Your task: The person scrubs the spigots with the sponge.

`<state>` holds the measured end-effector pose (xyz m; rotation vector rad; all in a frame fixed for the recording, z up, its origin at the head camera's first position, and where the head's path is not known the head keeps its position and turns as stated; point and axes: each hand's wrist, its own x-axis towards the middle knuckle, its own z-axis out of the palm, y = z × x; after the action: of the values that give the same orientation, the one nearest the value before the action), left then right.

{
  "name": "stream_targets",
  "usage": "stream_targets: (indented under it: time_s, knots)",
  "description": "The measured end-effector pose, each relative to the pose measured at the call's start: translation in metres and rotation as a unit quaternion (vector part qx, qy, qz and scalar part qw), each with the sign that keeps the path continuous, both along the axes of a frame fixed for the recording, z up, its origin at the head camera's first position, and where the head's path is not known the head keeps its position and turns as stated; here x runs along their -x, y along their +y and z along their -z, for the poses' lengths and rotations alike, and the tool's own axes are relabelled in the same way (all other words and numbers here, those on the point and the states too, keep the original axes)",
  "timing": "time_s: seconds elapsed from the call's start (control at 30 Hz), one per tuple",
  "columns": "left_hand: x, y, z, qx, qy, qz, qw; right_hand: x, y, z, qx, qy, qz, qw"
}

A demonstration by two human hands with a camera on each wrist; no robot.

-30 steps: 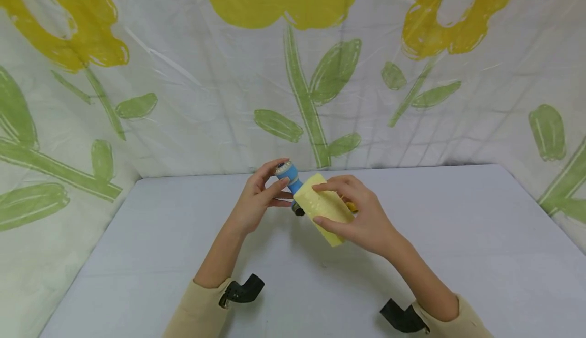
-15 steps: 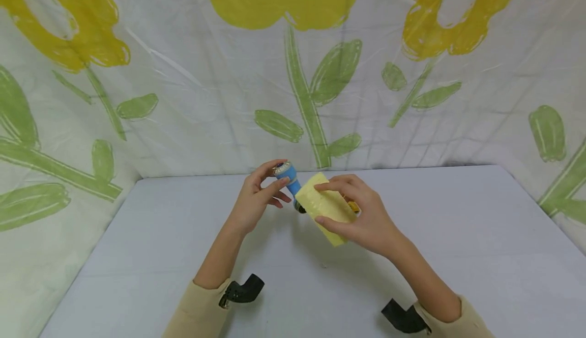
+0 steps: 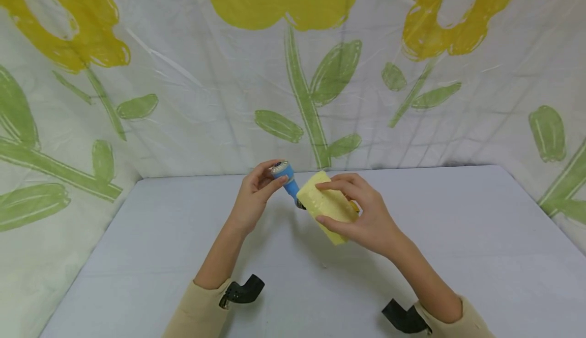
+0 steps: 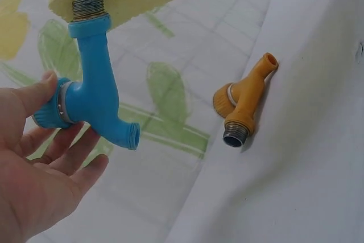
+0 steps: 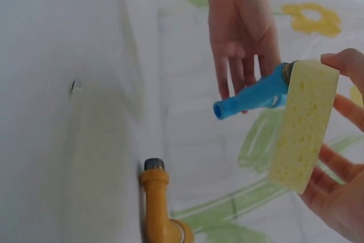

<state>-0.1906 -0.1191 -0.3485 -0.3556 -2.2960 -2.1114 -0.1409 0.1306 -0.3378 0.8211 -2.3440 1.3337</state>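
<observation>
A blue plastic tap (image 4: 98, 83) with a metal threaded end is held in the air by my left hand (image 3: 249, 201). Thumb and fingers grip it at the round ribbed knob (image 4: 52, 109), and in the left wrist view the spout points away from the palm. My right hand (image 3: 368, 216) pinches a pale yellow sponge (image 5: 305, 126) between thumb and fingers. The tap's threaded end meets the sponge's broad face, seen in both wrist views. In the head view the sponge covers part of that end.
An orange tap (image 4: 245, 103) with a metal threaded end lies on the white table (image 3: 146, 236) behind the sponge, mostly hidden in the head view. A sheet printed with flowers (image 3: 192, 124) rises along the table's back edge.
The blue tap has turned and shifted slightly in my left hand, whose lower fingers have drawn in behind it. The sponge has moved a little to the right.
</observation>
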Motion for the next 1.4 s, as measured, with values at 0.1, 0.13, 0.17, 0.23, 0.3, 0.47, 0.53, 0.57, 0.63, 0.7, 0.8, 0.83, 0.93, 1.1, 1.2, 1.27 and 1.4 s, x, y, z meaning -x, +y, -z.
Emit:
stream_targets:
  time_s: [0.1, 0.13, 0.17, 0.23, 0.3, 0.47, 0.53, 0.57, 0.63, 0.7, 0.8, 0.83, 0.93, 1.1, 1.2, 1.27, 1.4]
  knots:
    - [0.0, 0.001, 0.0, -0.009, -0.007, 0.004, 0.9999, -0.001, 0.0, 0.0, 0.001, 0.001, 0.002, 1.0]
    - [0.001, 0.001, 0.001, -0.009, -0.008, 0.005, 0.9999, -0.001, 0.0, 0.0, 0.0, 0.002, 0.002, 1.0]
    - [0.001, 0.001, 0.001, -0.011, -0.009, 0.006, 0.9999, -0.001, 0.0, 0.0, 0.0, 0.005, 0.001, 1.0]
    - [0.001, 0.002, 0.002, -0.017, -0.01, 0.009, 0.9998, -0.001, 0.0, -0.001, -0.002, 0.02, 0.002, 1.0]
    - [0.002, 0.002, 0.002, -0.024, -0.014, 0.013, 0.9995, -0.001, 0.0, -0.001, -0.004, 0.039, 0.006, 0.999]
    - [0.002, 0.001, 0.002, -0.033, -0.035, 0.026, 0.9985, 0.003, 0.002, -0.001, -0.005, 0.071, 0.031, 0.997]
    - [0.002, 0.0, 0.002, -0.033, -0.044, 0.034, 0.9979, 0.005, 0.003, 0.0, -0.006, 0.073, 0.041, 0.996]
    - [0.002, 0.0, 0.002, -0.033, -0.047, 0.038, 0.9976, 0.005, 0.004, 0.0, -0.006, 0.074, 0.045, 0.996]
    - [0.002, -0.001, 0.002, -0.033, -0.051, 0.047, 0.997, 0.007, 0.005, 0.001, -0.004, 0.075, 0.055, 0.996]
    - [0.002, -0.002, 0.002, -0.038, -0.052, 0.058, 0.9962, 0.008, 0.007, 0.001, 0.002, 0.072, 0.063, 0.995]
    - [0.003, -0.004, 0.002, -0.05, -0.048, 0.08, 0.9944, 0.011, 0.01, 0.001, 0.012, 0.067, 0.08, 0.995]
    - [0.004, -0.004, 0.002, -0.057, -0.046, 0.09, 0.9933, 0.011, 0.011, 0.001, 0.015, 0.063, 0.085, 0.994]
    - [0.005, -0.006, 0.004, -0.083, -0.031, 0.127, 0.9879, 0.013, 0.013, 0.0, 0.02, 0.056, 0.103, 0.993]
    - [0.006, -0.01, 0.006, -0.126, -0.015, 0.18, 0.9755, 0.013, 0.014, -0.001, 0.027, 0.034, 0.119, 0.992]
    - [0.006, -0.011, 0.005, -0.134, -0.015, 0.187, 0.973, 0.012, 0.015, -0.004, 0.04, -0.002, 0.116, 0.992]
    - [0.005, -0.011, 0.004, -0.136, -0.015, 0.184, 0.9732, 0.011, 0.015, -0.005, 0.052, -0.029, 0.11, 0.992]
    - [0.004, -0.01, 0.003, -0.136, -0.013, 0.176, 0.9749, 0.009, 0.015, -0.006, 0.074, -0.069, 0.086, 0.991]
